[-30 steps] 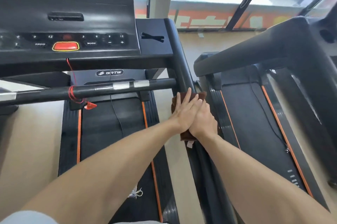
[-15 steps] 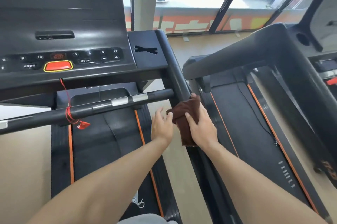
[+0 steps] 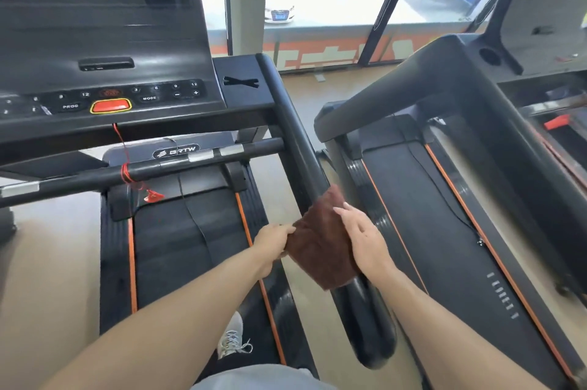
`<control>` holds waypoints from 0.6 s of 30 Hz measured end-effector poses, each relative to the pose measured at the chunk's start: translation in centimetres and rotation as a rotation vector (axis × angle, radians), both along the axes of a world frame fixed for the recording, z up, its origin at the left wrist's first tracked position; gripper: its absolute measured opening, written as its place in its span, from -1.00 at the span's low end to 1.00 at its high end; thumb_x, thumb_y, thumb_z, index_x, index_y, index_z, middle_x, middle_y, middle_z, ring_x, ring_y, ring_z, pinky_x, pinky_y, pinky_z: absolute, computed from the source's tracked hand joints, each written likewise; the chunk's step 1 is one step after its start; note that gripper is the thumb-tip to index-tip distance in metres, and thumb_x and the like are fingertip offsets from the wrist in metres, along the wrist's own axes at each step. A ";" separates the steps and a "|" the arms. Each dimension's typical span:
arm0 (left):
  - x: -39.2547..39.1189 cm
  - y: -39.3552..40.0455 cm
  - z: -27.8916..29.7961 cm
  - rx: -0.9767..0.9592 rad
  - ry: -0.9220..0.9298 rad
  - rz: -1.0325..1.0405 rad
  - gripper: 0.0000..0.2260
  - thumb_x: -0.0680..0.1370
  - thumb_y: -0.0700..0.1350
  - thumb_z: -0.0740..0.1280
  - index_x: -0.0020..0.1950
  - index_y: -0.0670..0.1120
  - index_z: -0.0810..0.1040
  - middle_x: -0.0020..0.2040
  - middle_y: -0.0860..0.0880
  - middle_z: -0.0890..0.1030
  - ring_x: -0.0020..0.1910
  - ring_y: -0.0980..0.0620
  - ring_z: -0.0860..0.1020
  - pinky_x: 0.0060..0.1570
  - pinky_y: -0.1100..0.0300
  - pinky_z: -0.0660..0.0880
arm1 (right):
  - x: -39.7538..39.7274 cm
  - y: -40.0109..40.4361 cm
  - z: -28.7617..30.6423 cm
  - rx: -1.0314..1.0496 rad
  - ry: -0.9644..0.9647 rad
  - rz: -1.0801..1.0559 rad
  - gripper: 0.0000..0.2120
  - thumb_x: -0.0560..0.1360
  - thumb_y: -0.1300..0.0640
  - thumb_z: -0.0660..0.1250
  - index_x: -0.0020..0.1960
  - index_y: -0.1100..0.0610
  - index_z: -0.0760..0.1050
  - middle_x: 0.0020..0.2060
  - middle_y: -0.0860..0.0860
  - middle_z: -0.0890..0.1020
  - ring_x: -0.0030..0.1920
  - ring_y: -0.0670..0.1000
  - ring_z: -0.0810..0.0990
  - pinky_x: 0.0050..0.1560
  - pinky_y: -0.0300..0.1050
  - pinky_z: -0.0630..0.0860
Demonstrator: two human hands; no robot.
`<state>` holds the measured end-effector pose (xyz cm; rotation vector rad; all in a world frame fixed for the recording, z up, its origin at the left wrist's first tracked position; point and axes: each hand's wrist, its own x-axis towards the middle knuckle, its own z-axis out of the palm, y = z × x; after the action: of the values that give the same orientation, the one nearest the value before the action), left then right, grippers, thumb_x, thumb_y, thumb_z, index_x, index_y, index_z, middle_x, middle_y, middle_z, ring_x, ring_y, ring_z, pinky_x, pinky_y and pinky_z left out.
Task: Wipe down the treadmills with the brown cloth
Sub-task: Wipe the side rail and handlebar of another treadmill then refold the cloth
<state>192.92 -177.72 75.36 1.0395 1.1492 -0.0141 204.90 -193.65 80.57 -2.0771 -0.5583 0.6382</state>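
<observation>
Brown cloth point(image 3: 320, 246) draped over right handrail point(image 3: 295, 141) of near treadmill point(image 3: 178, 249). Left hand point(image 3: 272, 245) grip pinching cloth's left edge. Right hand point(image 3: 362, 238) fingers spread flat, pressing cloth against handrail.

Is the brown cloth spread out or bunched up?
Spread: the brown cloth drapes over the handrail, between left hand and right hand.

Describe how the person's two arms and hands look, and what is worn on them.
Both forearms are bare from elbow to wrist, with no sleeves in view. The left hand and right hand wear no gloves, and no rings, watch or bands show on fingers or wrists. Fingernails look short and unpainted.
</observation>
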 end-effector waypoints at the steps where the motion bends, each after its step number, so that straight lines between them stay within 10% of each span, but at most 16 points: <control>1: -0.4 -0.5 0.0 0.030 0.060 -0.016 -0.82 0.53 -0.12 0.42 0.07 -0.19 0.66 0.03 -0.17 0.71 -0.08 -0.07 0.62 0.10 -0.08 0.64 | 0.6 -0.5 -0.5 -0.014 0.005 -0.094 -0.75 0.69 -0.05 0.25 0.28 -0.09 0.64 0.31 -0.20 0.59 0.32 -0.15 0.52 0.31 -0.20 0.40; 5: -1.2 -2.2 0.7 0.292 0.162 -0.055 -0.64 0.57 -0.12 0.41 0.35 -0.10 0.45 0.25 -0.01 0.52 0.18 -0.04 0.53 0.09 0.14 0.44 | 2.9 -1.9 -2.6 -0.335 0.317 -0.247 -0.31 0.41 -0.49 0.35 0.27 0.02 0.61 0.21 -0.02 0.67 0.21 0.06 0.61 0.18 -0.02 0.50; 9: -0.2 -3.5 3.5 0.587 -0.039 -0.041 -0.87 0.55 -0.10 0.42 0.07 0.07 0.60 0.03 0.13 0.65 0.09 0.10 0.61 0.09 0.17 0.52 | 3.7 -3.3 -2.8 -0.404 0.690 -0.166 -0.03 0.14 -0.69 0.35 0.15 0.10 0.65 0.05 0.18 0.65 0.16 0.16 0.55 0.21 0.01 0.41; 14: 1.1 -6.3 6.0 0.722 -0.237 -0.255 -0.77 0.54 0.01 0.47 0.18 0.13 0.59 0.06 0.22 0.64 0.10 0.28 0.56 0.15 0.27 0.50 | 4.0 -1.9 -1.0 0.121 0.541 -0.386 -0.74 0.45 0.15 0.58 0.07 0.19 0.61 -0.03 0.14 0.74 -0.09 0.10 0.65 -0.17 -0.11 0.55; 18: 2.4 -7.5 8.2 0.422 -0.374 -0.164 -0.55 0.55 0.14 0.46 0.40 0.13 0.46 0.19 0.14 0.61 0.12 0.21 0.60 0.13 0.27 0.51 | 2.0 -0.8 2.6 0.408 0.378 -0.232 -0.72 0.47 0.50 0.43 -0.05 0.17 0.47 -0.13 0.11 0.70 -0.11 0.05 0.69 -0.07 -0.10 0.63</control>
<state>195.27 -185.25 83.52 1.4381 0.7373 0.2931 206.87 -194.45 83.13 -1.5593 -0.2028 0.6923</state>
